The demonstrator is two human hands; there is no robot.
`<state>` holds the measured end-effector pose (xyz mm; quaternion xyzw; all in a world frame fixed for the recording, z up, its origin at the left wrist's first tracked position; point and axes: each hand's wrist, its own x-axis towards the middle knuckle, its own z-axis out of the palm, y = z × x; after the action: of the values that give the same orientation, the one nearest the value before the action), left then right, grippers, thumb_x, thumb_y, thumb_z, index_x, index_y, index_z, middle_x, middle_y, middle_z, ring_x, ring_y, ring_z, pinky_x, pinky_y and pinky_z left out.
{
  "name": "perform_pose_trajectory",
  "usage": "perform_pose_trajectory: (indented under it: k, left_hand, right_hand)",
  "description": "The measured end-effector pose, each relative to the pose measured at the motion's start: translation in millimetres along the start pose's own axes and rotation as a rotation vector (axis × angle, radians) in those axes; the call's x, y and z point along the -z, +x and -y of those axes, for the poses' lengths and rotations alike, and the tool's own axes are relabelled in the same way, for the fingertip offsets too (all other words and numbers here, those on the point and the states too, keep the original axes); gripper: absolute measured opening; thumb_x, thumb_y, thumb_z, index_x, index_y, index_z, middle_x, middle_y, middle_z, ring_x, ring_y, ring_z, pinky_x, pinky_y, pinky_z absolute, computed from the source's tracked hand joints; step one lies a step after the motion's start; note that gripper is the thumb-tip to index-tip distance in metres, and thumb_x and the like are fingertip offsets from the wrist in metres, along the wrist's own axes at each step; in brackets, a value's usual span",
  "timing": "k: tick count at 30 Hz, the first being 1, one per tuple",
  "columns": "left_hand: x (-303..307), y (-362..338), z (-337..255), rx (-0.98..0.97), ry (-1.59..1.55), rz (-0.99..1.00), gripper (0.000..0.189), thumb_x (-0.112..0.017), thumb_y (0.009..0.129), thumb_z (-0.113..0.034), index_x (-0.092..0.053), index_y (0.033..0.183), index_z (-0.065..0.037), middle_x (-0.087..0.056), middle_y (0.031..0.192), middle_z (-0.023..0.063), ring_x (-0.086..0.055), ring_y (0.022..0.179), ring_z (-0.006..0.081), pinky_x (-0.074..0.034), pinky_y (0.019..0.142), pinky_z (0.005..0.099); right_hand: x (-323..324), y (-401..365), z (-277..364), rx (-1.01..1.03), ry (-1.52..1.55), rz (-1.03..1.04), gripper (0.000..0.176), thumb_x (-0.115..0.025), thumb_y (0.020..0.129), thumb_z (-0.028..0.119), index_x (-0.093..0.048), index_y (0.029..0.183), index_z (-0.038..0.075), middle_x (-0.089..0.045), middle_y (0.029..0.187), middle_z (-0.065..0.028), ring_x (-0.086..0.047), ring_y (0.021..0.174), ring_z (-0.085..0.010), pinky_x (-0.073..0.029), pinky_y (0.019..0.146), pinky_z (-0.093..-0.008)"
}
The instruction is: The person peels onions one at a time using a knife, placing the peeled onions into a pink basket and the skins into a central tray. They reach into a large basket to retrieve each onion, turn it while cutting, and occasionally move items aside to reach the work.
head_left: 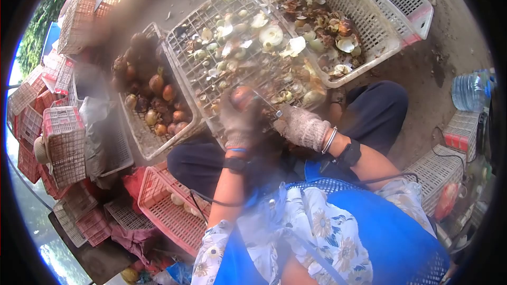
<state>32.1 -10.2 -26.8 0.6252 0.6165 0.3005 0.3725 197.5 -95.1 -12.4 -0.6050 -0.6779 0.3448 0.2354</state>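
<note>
My left hand [238, 124], in a dirty knitted glove, is closed around a reddish-brown onion [243, 97] above an upturned slatted crate [187, 18]. Just to its right, my gloved right hand [302, 125] grips a small knife [268, 104], whose thin blade points at the onion. White onion pieces [271, 36] and torn skins lie scattered over the crate's grid. On the left stands a pale crate [150, 152] of unpeeled onions [157, 83]. Blur on the lens hides part of my left fingers and some of the onions.
Behind on the right, a basket [388, 47] holds onion skins and scraps. A pink crate [174, 203] with pale onions sits by my left leg. Stacked crates [63, 142] fill the far left. A large water bottle [470, 92] rests on crates at the right.
</note>
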Motion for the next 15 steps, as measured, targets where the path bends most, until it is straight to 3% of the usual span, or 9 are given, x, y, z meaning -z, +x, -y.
perform_pose_trajectory:
  k: [3,5,6,7,9,10,11,13,15]
  left_hand:
    - [-2.9,0.8,10.8,-0.113,0.079,-0.025,0.071,-0.081,0.073,-0.028,-0.047,0.13,-0.002,-0.058,0.12,0.0176,-0.058,0.109,0.0292,-0.046,0.096,0.0379]
    - [-3.6,0.4,14.1,-0.125,0.09,-0.03,0.071,-0.081,0.074,-0.028,-0.047,0.13,-0.001,-0.057,0.121,0.0183,-0.058,0.109,0.0299,-0.046,0.096,0.0383]
    - [-4.7,2.4,16.7,-0.136,0.079,-0.05,0.072,-0.08,0.072,-0.029,-0.048,0.129,0.002,-0.056,0.12,0.0204,-0.058,0.108,0.0319,-0.047,0.095,0.0402]
    - [-4.3,1.2,15.2,-0.143,0.068,-0.068,0.074,-0.078,0.071,-0.03,-0.048,0.129,0.005,-0.055,0.118,0.0224,-0.058,0.106,0.0339,-0.048,0.093,0.0421]
    - [4.3,-2.1,1.7,-0.166,0.094,-0.016,0.072,-0.081,0.073,-0.03,-0.048,0.13,-0.001,-0.057,0.122,0.0182,-0.057,0.11,0.0297,-0.046,0.096,0.0373]
    - [7.6,-2.3,-10.6,-0.05,0.006,0.026,0.072,-0.081,0.073,-0.032,-0.048,0.13,-0.001,-0.057,0.122,0.0185,-0.057,0.11,0.0296,-0.046,0.096,0.0374]
    - [9.8,-0.6,-19.2,0.061,-0.082,0.067,0.073,-0.081,0.073,-0.033,-0.048,0.13,-0.001,-0.057,0.122,0.0187,-0.057,0.111,0.0295,-0.046,0.097,0.0374]
    - [11.7,1.3,-12.3,0.053,-0.04,0.111,0.076,-0.081,0.073,-0.037,-0.047,0.132,-0.002,-0.058,0.122,0.0185,-0.057,0.113,0.0294,-0.045,0.098,0.038]
    - [2.8,-0.8,6.5,-0.051,0.055,-0.078,0.079,-0.08,0.073,-0.04,-0.047,0.133,-0.001,-0.055,0.125,0.0188,-0.055,0.115,0.0299,-0.043,0.1,0.0383]
  right_hand:
    - [6.1,10.3,-6.1,-0.189,0.167,0.232,0.016,-0.065,0.074,0.018,-0.06,0.081,0.004,-0.06,0.074,-0.0149,-0.064,0.076,-0.0341,-0.053,0.07,-0.0415]
    - [0.1,12.8,-22.1,0.255,-0.08,0.295,0.012,-0.061,0.075,0.016,-0.061,0.081,0.006,-0.061,0.076,-0.0144,-0.065,0.076,-0.032,-0.053,0.068,-0.0398]
    - [-9.1,19.5,-38.3,0.623,-0.444,0.172,0.012,-0.062,0.076,0.015,-0.061,0.083,0.005,-0.062,0.076,-0.0141,-0.065,0.074,-0.0313,-0.053,0.066,-0.04]
    - [-10.4,18.4,-37.9,0.386,-0.168,0.256,0.014,-0.063,0.075,0.015,-0.062,0.085,0.005,-0.064,0.077,-0.0143,-0.066,0.072,-0.0307,-0.054,0.064,-0.0402]
    - [-8.8,31.0,-33.7,0.604,-0.651,0.297,0.013,-0.059,0.079,0.016,-0.064,0.084,0.005,-0.064,0.077,-0.016,-0.067,0.072,-0.032,-0.054,0.064,-0.0407]
    - [-4.8,34.2,-16.1,0.093,-0.164,0.391,0.017,-0.056,0.084,0.017,-0.065,0.084,0.002,-0.065,0.08,-0.0181,-0.067,0.073,-0.0339,-0.054,0.065,-0.042]
    - [-6.9,31.4,-13.5,0.093,-0.163,0.387,0.017,-0.056,0.084,0.017,-0.065,0.084,0.002,-0.065,0.08,-0.0181,-0.067,0.073,-0.0339,-0.054,0.065,-0.042]
    - [-15.1,22.9,-9.6,0.239,-0.415,0.201,0.021,-0.055,0.085,0.017,-0.066,0.086,-0.001,-0.065,0.083,-0.0189,-0.067,0.075,-0.035,-0.054,0.067,-0.0437]
    - [-22.2,18.9,-6.8,0.126,-0.38,0.215,0.023,-0.054,0.086,0.018,-0.067,0.086,-0.001,-0.065,0.084,-0.0203,-0.067,0.078,-0.0354,-0.054,0.068,-0.045]
